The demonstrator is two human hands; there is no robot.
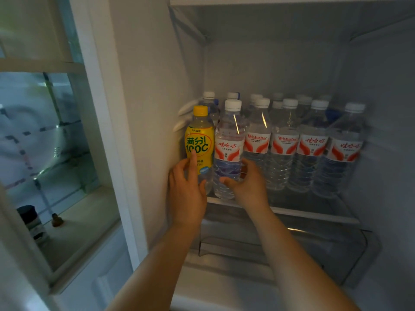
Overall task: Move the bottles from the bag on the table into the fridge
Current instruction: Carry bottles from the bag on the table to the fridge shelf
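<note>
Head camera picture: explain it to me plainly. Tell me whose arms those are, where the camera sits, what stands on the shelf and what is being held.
There is no machine here. The camera is worn on a person's head and looks forward and down, so the two bare arms reaching in from the bottom are that person's own.

They reach into an open fridge. On its glass shelf stand rows of clear water bottles with white caps and red and white labels. At the left end stands one yellow-capped lemon drink bottle.

The left hand holds that yellow bottle low down, with a finger lying up its label. The right hand has its grip round the lower part of the front water bottle beside it. Both bottles stand upright at the shelf's front edge.

To the left, outside the fridge, a window sill holds a dark jar.
</note>
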